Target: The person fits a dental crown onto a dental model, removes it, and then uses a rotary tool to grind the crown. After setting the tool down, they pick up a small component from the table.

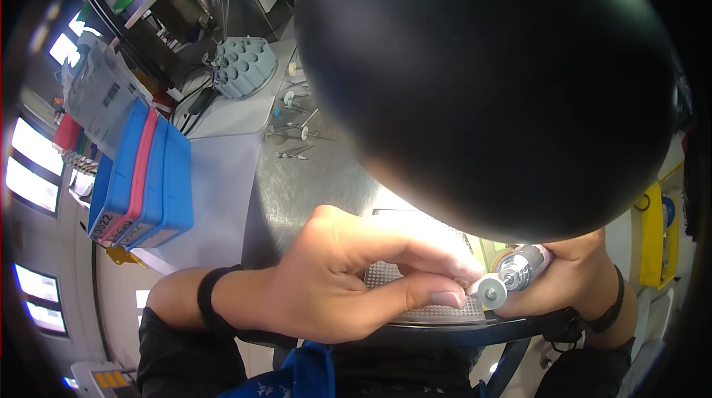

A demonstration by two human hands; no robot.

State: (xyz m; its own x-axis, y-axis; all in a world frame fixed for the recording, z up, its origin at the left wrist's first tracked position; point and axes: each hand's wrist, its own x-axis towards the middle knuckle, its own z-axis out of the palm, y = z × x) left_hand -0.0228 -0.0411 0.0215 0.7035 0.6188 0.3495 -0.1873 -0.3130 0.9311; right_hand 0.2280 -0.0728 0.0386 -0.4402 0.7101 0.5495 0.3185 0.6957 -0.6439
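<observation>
My right hand (575, 276) is wrapped round a silver rotary handpiece (525, 264). A small pale round disc (492, 292) sits at the tool's tip, facing left. My left hand (345, 272) comes in from the left with thumb and forefinger pinched close beside the disc's edge. Whatever the pinch holds is too small and too brightly lit to name. Under both hands lies a grey studded pad (423, 314), partly covered by the left fingers. A dark strap circles each wrist.
A big dark rounded object (482, 94) hides the upper right. Several mounted discs and burs (300, 131) lie on the metal worktop (297, 198). Behind them stands a grey holder with holes (245, 68). Blue and pink bins (174, 183) are stacked left; a yellow tray (653, 242) is right.
</observation>
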